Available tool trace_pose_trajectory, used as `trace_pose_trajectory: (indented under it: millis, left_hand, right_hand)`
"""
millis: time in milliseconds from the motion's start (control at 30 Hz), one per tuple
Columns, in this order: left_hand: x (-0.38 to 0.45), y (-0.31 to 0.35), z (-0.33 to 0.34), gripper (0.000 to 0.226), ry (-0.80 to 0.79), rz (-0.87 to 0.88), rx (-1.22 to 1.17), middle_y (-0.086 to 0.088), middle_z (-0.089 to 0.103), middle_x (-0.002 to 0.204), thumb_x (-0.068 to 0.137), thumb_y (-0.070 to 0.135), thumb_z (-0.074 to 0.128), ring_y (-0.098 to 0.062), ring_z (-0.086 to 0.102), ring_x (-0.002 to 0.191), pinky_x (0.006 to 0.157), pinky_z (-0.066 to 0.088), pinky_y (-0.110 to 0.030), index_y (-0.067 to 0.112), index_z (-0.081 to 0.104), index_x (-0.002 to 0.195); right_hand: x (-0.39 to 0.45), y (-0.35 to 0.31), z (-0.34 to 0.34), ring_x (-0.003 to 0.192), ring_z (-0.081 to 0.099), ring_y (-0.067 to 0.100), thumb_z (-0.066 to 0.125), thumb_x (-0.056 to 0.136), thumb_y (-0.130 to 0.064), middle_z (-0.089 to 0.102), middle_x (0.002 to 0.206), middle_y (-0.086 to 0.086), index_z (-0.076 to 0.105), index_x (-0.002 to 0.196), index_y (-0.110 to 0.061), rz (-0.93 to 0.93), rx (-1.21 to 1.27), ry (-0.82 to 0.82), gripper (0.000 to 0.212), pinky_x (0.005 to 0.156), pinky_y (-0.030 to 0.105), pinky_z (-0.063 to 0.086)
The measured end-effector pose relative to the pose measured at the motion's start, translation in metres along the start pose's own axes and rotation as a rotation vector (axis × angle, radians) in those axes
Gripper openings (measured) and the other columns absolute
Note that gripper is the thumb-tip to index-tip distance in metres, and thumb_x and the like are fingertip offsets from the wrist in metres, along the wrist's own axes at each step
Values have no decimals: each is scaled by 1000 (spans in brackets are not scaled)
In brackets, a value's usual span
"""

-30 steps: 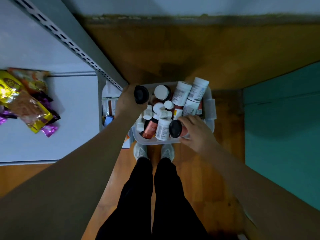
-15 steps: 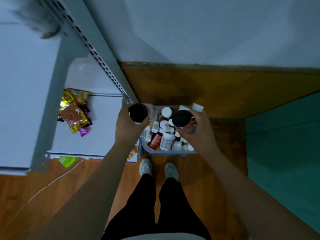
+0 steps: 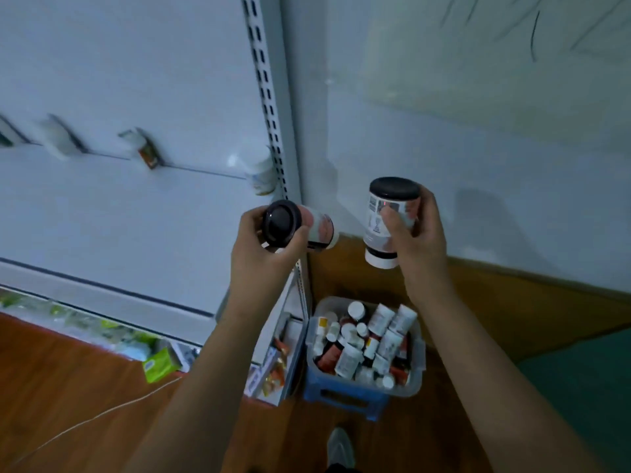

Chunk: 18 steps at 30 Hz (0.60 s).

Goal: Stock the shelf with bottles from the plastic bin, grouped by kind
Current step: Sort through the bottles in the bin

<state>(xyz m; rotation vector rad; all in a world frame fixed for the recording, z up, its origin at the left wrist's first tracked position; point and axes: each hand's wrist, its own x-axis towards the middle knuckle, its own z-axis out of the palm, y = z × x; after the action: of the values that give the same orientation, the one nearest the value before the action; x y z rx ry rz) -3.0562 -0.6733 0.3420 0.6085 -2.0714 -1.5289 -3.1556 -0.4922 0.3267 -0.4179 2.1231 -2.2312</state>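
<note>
You have lifted both bottles clear of the bin (image 3: 415,367), which now sits well below your grips, so shelving comes next. Your left hand (image 3: 263,247) clasps one black-capped bottle (image 3: 300,228) beside the shelf (image 3: 136,206); your right hand (image 3: 418,233) wraps another (image 3: 382,213) before the pale wall (image 3: 495,131).
</note>
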Motion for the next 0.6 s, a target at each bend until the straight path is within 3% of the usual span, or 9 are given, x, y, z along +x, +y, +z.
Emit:
trace_pose_trajectory:
  millis: [100,233,367,533,600]
  left_hand:
    - [-1,26,-50,39,58,17,-130,4,63,108,83,26,76,3,61,94,71,47,-7,17,57,116]
    - [-13,35,-137,51,154,9,-273,4,66,110,73,52,76,-10,64,101,80,52,-25,26,60,114]
    - [-33,20,-235,50,324,-64,-414,-1,68,105,73,53,76,-19,67,98,80,55,-36,25,62,112]
    - [-65,-12,-354,40,514,-151,-483,-4,71,100,66,59,76,-27,69,97,82,57,-46,34,66,96]
    - [-77,-26,-396,42,582,-187,-497,-6,71,99,64,61,74,-30,69,96,82,57,-48,34,66,95]
  right_hand:
    - [-9,-46,40,110,64,6,67,87,-37,67,117,-15,50,132,-25,-56,74,-65,49,87,24,54]
    - [-33,-87,114,108,66,9,63,90,-36,69,117,-8,53,131,-20,-107,127,-200,44,85,23,54]
    - [-68,-109,214,100,69,7,60,86,-33,72,105,-12,57,118,-25,-100,220,-336,33,77,19,53]
    - [-119,-115,341,105,67,6,57,92,-42,71,108,-13,57,117,-30,-49,258,-520,28,79,22,54]
    - [-140,-114,384,95,69,4,51,94,-39,72,100,-13,57,114,-27,-11,273,-589,25,73,21,54]
